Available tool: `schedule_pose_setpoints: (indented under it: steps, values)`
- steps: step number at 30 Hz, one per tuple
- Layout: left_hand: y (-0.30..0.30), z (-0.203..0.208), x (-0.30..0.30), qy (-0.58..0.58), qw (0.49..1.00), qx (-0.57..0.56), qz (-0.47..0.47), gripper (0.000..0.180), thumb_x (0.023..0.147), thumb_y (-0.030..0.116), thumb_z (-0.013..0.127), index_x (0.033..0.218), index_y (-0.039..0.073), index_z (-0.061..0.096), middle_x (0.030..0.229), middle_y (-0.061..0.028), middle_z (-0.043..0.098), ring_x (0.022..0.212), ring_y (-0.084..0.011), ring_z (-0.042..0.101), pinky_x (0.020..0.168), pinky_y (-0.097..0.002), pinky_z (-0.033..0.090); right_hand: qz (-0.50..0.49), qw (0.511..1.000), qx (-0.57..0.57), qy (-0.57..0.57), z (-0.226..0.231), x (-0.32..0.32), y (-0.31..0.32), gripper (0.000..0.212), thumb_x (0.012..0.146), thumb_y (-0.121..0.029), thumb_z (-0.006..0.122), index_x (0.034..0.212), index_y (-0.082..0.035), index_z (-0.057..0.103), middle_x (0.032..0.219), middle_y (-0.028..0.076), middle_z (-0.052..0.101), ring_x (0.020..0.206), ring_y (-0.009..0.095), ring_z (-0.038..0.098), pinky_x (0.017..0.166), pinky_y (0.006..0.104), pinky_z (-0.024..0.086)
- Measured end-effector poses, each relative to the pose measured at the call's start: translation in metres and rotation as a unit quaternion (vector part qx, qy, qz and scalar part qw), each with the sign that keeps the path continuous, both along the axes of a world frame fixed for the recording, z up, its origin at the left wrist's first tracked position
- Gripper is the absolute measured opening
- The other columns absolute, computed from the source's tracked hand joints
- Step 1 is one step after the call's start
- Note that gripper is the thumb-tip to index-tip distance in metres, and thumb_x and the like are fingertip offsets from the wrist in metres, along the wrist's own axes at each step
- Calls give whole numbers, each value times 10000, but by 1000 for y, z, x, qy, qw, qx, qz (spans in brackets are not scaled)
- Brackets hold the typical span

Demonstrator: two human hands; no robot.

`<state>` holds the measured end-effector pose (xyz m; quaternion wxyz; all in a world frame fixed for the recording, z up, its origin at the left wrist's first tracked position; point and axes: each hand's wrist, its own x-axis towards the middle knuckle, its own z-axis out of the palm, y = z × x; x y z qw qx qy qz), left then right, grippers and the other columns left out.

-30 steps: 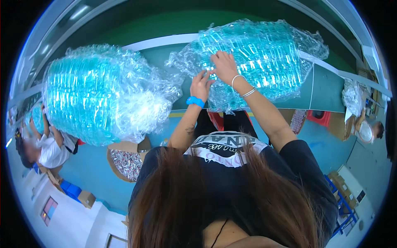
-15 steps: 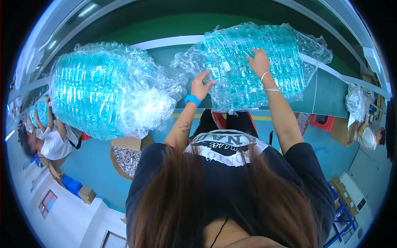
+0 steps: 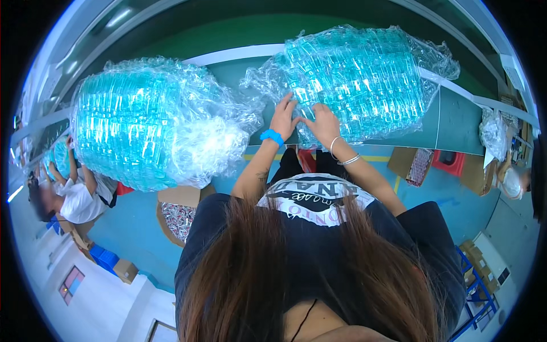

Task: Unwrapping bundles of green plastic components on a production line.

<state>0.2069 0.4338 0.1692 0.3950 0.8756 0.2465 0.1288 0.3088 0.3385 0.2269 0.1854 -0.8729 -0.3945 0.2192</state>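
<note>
At the near left end of a bundle of clear teal plastic pieces point(image 3: 364, 85), wrapped in clear film, both my hands are close together. My left hand point(image 3: 283, 119), with a blue wristband, has its fingers stretched up against the bundle's left edge and its thumb apart. Beside it, my right hand point(image 3: 323, 124), with bracelets on the wrist, rests on the bundle's near side. Its fingers are bent forward and the thumb points toward the left hand. Neither hand visibly grips a piece, though the fingertips' contact is partly hidden.
A second film-wrapped teal bundle point(image 3: 122, 122) lies on the green table point(image 3: 456, 125) to the left. Loose film point(image 3: 213, 142) spreads from it. Below stand a carton of small pieces point(image 3: 178, 219) and a red stool point(image 3: 448, 162). People work at far left point(image 3: 85, 196) and far right point(image 3: 511, 181).
My right hand has moved from the bundle's upper middle down and left, close beside my left hand. My left hand has shifted slightly right along the edge.
</note>
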Motion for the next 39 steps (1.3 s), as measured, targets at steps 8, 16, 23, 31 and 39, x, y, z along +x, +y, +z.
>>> schedule_pose_setpoints:
  steps: [8,16,23,31,39]
  values:
    - [3,-3,-1,-6,1000,-13,-26,523,593,20,645,1068,30,426,1222,-168,317,1090,-337,351,901,-365,322,27,994,0,-104,-9,-7,1,416,610,-385,626,835,-61,492,800,106,526,765,262,516,662,363,353]
    - [4,7,-11,-9,998,-38,-46,506,632,9,604,1100,27,411,1255,-168,271,1130,-328,311,926,-359,296,-8,985,157,-75,-14,53,6,364,653,-295,624,887,-39,511,827,138,516,795,294,513,679,389,396]
    - [-13,21,-11,-52,996,-70,-9,468,644,-9,573,1086,45,430,1246,-166,281,1104,-319,344,887,-355,337,-39,991,-28,-123,-11,117,11,341,689,-231,592,946,-17,528,937,165,518,844,299,513,718,369,414]
    - [-34,17,-29,-57,998,-5,-27,405,640,17,588,1024,43,464,1091,-163,397,988,-326,409,809,-365,372,-130,986,104,-21,-9,89,-32,349,695,-178,582,974,17,502,975,179,487,805,318,503,748,357,400]
    - [-37,21,-22,12,999,23,-37,460,624,93,632,1037,48,434,1087,-131,406,954,-314,427,798,-388,360,-13,988,6,-151,-21,126,7,404,666,-301,629,884,30,554,842,158,554,751,265,547,678,331,426]
